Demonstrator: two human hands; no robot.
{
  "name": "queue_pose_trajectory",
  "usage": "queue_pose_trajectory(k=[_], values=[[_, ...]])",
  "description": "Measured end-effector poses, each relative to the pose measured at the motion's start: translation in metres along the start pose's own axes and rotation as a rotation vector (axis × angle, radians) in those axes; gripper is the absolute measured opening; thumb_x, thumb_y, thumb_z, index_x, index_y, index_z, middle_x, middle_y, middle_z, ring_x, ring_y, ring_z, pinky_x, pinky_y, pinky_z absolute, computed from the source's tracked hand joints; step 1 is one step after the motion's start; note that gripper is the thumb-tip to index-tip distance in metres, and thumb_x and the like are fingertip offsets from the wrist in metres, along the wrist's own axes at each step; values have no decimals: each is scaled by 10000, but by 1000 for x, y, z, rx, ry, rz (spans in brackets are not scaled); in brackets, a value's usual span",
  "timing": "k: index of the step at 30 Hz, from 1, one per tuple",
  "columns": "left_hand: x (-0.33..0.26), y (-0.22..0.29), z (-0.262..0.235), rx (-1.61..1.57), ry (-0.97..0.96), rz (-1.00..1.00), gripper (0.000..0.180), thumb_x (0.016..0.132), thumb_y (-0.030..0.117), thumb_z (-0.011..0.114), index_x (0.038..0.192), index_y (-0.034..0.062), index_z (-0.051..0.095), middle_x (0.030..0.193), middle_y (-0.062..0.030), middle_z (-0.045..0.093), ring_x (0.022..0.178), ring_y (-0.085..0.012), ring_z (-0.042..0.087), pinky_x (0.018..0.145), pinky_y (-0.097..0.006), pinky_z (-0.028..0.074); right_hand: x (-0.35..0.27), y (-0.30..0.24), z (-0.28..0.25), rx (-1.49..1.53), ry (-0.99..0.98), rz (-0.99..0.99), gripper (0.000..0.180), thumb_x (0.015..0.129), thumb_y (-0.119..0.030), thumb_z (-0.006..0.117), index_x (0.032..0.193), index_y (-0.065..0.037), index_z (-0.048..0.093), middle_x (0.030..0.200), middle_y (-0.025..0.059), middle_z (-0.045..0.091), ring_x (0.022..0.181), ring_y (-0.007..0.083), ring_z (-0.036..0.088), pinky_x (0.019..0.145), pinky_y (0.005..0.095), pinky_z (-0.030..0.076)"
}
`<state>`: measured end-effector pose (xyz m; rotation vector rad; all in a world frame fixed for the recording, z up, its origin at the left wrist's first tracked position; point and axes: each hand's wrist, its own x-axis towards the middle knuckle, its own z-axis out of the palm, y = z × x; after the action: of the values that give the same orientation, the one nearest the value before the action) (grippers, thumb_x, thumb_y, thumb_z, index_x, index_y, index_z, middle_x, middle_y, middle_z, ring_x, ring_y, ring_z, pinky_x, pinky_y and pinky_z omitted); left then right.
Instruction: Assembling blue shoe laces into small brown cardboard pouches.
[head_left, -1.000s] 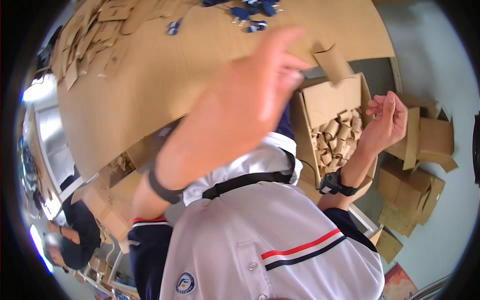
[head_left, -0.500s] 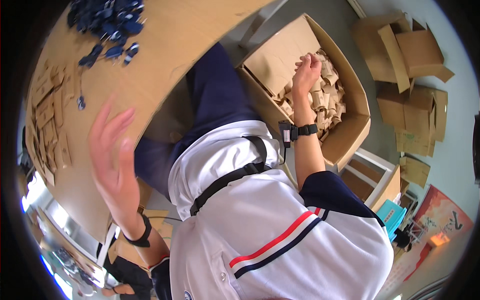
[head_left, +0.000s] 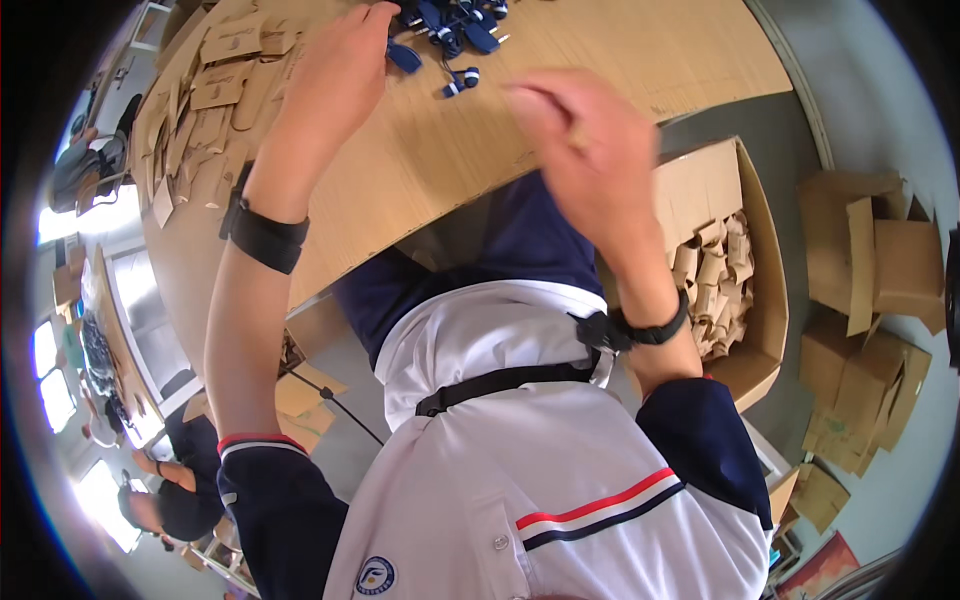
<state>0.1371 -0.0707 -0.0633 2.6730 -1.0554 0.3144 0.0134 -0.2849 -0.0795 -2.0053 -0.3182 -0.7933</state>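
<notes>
On the wooden table, my left hand [head_left: 335,80] reaches to the far edge of the picture, beside a pile of small dark blue pieces [head_left: 455,25] with white parts. Its fingertips are drawn together; what they hold, if anything, is hidden. One blue-and-white piece [head_left: 461,82] lies apart on the near side of the pile. Over the table's edge hovers my right hand [head_left: 600,150], its curled fingers smeared by motion. Left of my left hand, flat brown card packets [head_left: 218,85] lie spread in a heap.
A large cardboard box [head_left: 765,300] holding several folded brown packets [head_left: 712,285] stands at my right, below the table. Other opened cardboard boxes [head_left: 870,260] sit by the wall. The table's near edge [head_left: 400,240] crosses before my lap. A person [head_left: 180,480] is at lower left.
My left hand has moved forward across the table to the blue pile. The right hand has left the box of packets and come over the table edge. The view has swung to the left.
</notes>
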Motion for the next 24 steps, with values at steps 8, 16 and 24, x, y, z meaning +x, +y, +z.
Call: queue_pose_trajectory(k=[8, 16, 24], values=[[-33, 16, -29, -361, 146, -327, 431, 832, -38, 599, 1247, 60, 537, 1030, -143, 657, 918, -283, 644, 837, -333, 501, 39, 2, 102, -105, -159, -123, 251, 813, -119, 697, 1026, -2, 636, 837, 147, 660, 774, 339, 636, 687, 403, 510], [-84, 26, -74, -1109, 373, -458, 390, 900, 34, 626, 1274, -18, 531, 1099, -103, 636, 981, -163, 621, 860, -292, 507, 51, -60, 78, 724, -361, 403, 258, 946, -61, 563, 1186, 33, 565, 871, 108, 693, 746, 129, 633, 646, 242, 477], [-107, 61, -78, -1552, 605, -445, 412, 892, 34, 662, 1261, -55, 503, 1104, -177, 657, 963, -206, 673, 806, -303, 574, 58, -72, 75, 1472, -387, 337, 337, 992, -183, 552, 1212, 69, 504, 1034, 180, 659, 860, 183, 671, 772, 311, 541]])
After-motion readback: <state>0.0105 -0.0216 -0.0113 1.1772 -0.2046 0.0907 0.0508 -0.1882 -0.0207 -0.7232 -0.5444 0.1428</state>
